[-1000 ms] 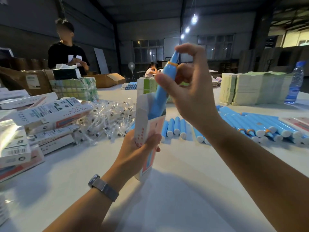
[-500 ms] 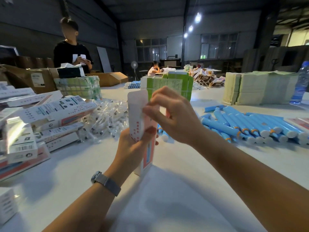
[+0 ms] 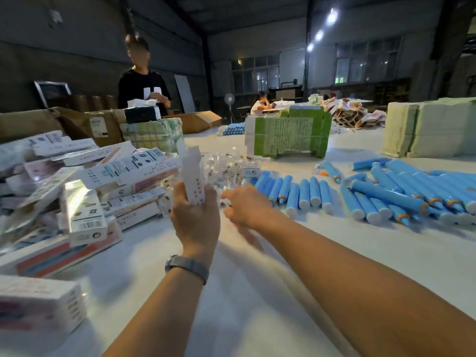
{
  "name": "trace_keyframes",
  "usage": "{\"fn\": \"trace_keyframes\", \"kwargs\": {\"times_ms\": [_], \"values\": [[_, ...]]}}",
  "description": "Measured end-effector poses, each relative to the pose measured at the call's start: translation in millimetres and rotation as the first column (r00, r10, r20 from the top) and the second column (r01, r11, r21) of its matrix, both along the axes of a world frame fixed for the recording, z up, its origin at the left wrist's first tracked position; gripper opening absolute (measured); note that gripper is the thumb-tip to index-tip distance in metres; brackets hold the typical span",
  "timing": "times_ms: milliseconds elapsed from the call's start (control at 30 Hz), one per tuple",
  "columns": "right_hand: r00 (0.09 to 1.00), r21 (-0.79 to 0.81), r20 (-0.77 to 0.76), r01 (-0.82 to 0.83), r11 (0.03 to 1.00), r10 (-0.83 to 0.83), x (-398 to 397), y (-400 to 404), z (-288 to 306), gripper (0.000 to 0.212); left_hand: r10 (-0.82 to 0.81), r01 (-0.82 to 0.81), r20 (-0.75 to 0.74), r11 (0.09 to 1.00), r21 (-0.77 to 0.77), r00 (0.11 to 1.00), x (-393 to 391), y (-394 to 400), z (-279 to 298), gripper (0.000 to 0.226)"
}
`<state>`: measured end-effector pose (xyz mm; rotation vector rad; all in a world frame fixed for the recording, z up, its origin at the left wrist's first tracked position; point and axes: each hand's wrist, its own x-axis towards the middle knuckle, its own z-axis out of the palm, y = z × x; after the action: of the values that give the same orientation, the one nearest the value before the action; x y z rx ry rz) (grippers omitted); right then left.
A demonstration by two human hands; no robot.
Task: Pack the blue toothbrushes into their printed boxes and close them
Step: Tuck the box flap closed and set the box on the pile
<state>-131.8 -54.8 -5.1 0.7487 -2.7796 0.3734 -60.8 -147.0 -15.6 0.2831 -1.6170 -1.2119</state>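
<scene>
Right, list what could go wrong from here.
1. The box, upright in the left hand, has its top flap open; tilting it could spill its contents.
2. The right hand reaches toward the clear packets; the blur hides its grip, so it may fumble one.

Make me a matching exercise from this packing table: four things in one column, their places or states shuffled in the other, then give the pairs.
Things:
1. white printed carton with red dots
2. row of blue plastic toothbrush handles
3. pile of closed white printed boxes
4. green-edged stack of flat cardboard

Places or states:
A. heaped at the table's left side
B. standing at the far middle of the table
C. held upright in the left hand
D. lying side by side just beyond the right hand

Pairs: 1-C, 2-D, 3-A, 4-B
</scene>
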Motion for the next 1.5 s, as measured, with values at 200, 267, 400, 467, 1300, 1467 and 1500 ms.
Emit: {"fn": "trace_keyframes", "kwargs": {"times_ms": [200, 267, 400, 467, 1300, 1467, 1500], "values": [[0.995, 0.068, 0.009, 0.099, 0.993, -0.099, -19, -25, -17, 0.029, -0.022, 0.021, -0.022, 0.999, -0.044, 1.0, -4, 1, -3, 0.033], [0.995, -0.049, 0.06, 0.082, 0.995, -0.079, -21, -18, -9, 0.035, -0.038, 0.037, -0.032, 0.999, -0.029, 0.999, -4, 1, 0, 0.033], [0.996, -0.324, 0.085, 0.043, 0.945, -0.016, -13, 5, 14, 0.035, -0.185, 0.186, -0.021, 0.98, 0.068, 0.983, -1, 5, 3, 0.033], [1.0, -0.408, 0.024, 0.027, 0.913, -0.019, -1, 20, 27, 0.034, -0.32, 0.321, -0.023, 0.947, 0.027, 0.947, 5, 15, 5, 0.029], [0.844, -0.445, -0.474, -0.477, 0.758, 0.253, 107, 118, 103, 0.031, -0.619, 0.609, -0.035, 0.781, -0.142, 0.785, 34, 68, -4, 0.061], [0.784, -0.312, -0.565, -0.491, 0.813, 0.257, 99, 114, 92, 0.015, -0.578, 0.571, -0.027, 0.811, -0.129, 0.816, 33, 67, -3, 0.04], [0.771, -0.268, -0.576, -0.492, 0.828, 0.271, 97, 114, 90, 0.023, -0.567, 0.559, -0.03, 0.819, -0.128, 0.823, 33, 66, -2, 0.038]]}}
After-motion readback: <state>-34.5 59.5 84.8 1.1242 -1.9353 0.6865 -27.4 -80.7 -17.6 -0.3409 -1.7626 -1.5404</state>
